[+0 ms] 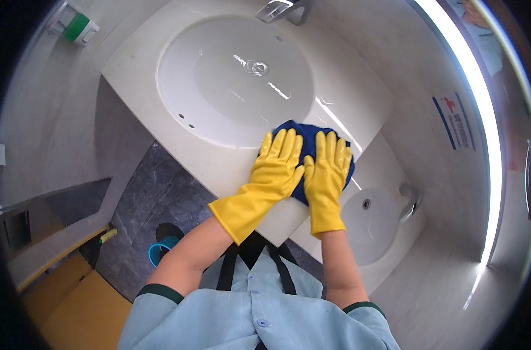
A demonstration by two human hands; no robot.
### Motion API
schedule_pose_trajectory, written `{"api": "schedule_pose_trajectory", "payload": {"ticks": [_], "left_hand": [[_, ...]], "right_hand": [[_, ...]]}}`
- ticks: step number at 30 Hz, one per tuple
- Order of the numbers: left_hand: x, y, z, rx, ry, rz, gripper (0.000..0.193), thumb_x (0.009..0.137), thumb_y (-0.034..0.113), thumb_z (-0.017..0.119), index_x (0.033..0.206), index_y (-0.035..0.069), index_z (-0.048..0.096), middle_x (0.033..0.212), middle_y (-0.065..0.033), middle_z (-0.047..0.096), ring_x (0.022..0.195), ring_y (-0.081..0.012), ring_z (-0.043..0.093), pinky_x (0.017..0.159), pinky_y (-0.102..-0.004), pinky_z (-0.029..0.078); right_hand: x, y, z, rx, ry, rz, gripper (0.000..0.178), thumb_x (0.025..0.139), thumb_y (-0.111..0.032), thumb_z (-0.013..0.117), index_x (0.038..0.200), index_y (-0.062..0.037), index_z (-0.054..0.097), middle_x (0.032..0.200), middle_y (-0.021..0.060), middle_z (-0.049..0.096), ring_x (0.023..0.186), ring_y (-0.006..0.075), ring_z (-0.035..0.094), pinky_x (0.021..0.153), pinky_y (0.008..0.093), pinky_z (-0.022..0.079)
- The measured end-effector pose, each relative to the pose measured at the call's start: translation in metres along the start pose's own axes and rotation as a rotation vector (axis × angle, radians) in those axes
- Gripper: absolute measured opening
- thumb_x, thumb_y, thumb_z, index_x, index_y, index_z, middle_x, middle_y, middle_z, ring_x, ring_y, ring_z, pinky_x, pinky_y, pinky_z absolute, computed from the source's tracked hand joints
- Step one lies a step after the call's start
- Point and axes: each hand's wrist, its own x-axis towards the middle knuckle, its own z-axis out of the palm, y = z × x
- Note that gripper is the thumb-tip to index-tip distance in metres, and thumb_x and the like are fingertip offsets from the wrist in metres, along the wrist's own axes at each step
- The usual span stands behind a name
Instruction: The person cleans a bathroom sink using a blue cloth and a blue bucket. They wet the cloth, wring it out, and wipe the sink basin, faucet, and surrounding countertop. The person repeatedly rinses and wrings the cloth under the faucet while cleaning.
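Both my hands wear yellow rubber gloves and lie palm down on a dark blue cloth (307, 133). My left hand (279, 160) is flat, fingers stretched out, close to the front rim of a large oval basin (213, 73). Beside it, my right hand (328, 166) presses on the cloth's right part, its fingers also extended. The thumbs nearly meet over the middle. Beneath the cloth is the white countertop (201, 160), by its step down to a lower counter. My palms hide much of the cloth.
A silver tap (275, 10) stands behind the large basin. On the right, the lower counter has a smaller basin (361, 233) with its own tap (412, 202). A blue bucket (158, 252) is on the dark floor. A bright light strip (478, 87) runs along the right wall.
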Motion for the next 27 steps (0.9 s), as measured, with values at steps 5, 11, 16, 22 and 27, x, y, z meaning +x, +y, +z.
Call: {"api": "schedule_pose_trajectory", "payload": {"ticks": [5, 11, 16, 22, 27], "left_hand": [[0.021, -0.004, 0.011, -0.032, 0.104, 0.02, 0.074, 0.092, 0.035, 0.072, 0.151, -0.006, 0.055, 0.155, -0.0299, 0.053, 0.144, -0.0467, 0.05, 0.125, -0.061, 0.031], [-0.054, -0.017, -0.06, 0.006, -0.01, -0.081, 0.07, 0.092, 0.037, 0.07, 0.149, -0.003, 0.059, 0.153, -0.0261, 0.056, 0.145, -0.0424, 0.051, 0.127, -0.0582, 0.031], [-0.096, -0.056, -0.095, 0.084, 0.017, -0.224, 0.069, 0.089, 0.038, 0.072, 0.145, -0.002, 0.063, 0.149, -0.0236, 0.061, 0.142, -0.0399, 0.055, 0.126, -0.056, 0.034], [-0.11, -0.171, -0.129, 0.219, 0.121, -0.243, 0.059, 0.102, 0.041, 0.061, 0.139, -0.005, 0.065, 0.143, -0.0269, 0.064, 0.14, -0.0432, 0.057, 0.123, -0.0619, 0.036], [-0.075, -0.289, -0.166, 0.406, 0.194, -0.27, 0.048, 0.099, 0.027, 0.066, 0.133, -0.005, 0.068, 0.138, -0.0275, 0.067, 0.132, -0.0463, 0.062, 0.119, -0.0608, 0.043]], "right_hand": [[0.033, 0.016, 0.003, -0.055, 0.008, -0.125, 0.062, 0.099, -0.028, 0.067, 0.155, -0.0048, 0.054, 0.163, 0.0211, 0.049, 0.153, 0.0436, 0.04, 0.131, 0.0568, 0.02], [-0.02, -0.048, -0.001, -0.029, -0.238, -0.298, 0.068, 0.091, -0.027, 0.072, 0.15, 0.0025, 0.056, 0.157, 0.0276, 0.051, 0.149, 0.0474, 0.043, 0.127, 0.0652, 0.024], [-0.007, -0.113, 0.008, 0.151, -0.351, -0.502, 0.067, 0.089, -0.028, 0.075, 0.147, 0.0006, 0.059, 0.155, 0.0255, 0.054, 0.149, 0.0456, 0.044, 0.124, 0.0699, 0.024], [0.044, -0.214, 0.06, 0.388, -0.314, -0.746, 0.062, 0.091, -0.027, 0.071, 0.146, 0.0009, 0.061, 0.154, 0.0233, 0.056, 0.145, 0.048, 0.048, 0.122, 0.0683, 0.031], [0.113, -0.315, 0.114, 0.462, -0.251, -0.745, 0.061, 0.095, -0.026, 0.068, 0.149, 0.0021, 0.057, 0.157, 0.0239, 0.053, 0.146, 0.049, 0.046, 0.126, 0.0627, 0.029]]}}
